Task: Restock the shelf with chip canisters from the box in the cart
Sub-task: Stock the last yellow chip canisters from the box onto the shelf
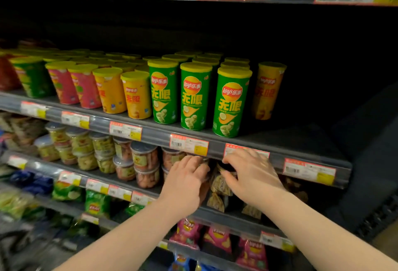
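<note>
- The chip canisters (195, 98) stand upright on the middle shelf (150, 133), in rows that run back into the dark. Each one is a tall round tube with a glossy printed wall and a flat yellow plastic lid.
- Three green ones make the front right of the rows. To their left are yellow-orange canisters (137, 96), then pink canisters (62, 85), all of the same shape.
- One orange canister (269, 91) stands alone just to the right of the green ones, a little further back.
- The front edge of the shelf is a grey rail which carries paper price labels (189, 144) with red borders behind clear shiny plastic.
- Both hands are under this rail, at the shelf below.
- The left hand (185, 182) reaches to the clear round tubs (144, 158), which are stacked in twos and have dark lids. Its fingers are bent over the nearest tub, but I cannot tell whether the grip is clamped on it or only touches it.
- The right hand (252, 176) is just beside the left one, with fingers curved down over crinkled gold-and-dark packets (221, 186). Whether its grip is together on a packet, I cannot tell.
- Lower down hang soft pink bags (217, 238), and at the left lie green bags (97, 204), both of shiny foil.
</note>
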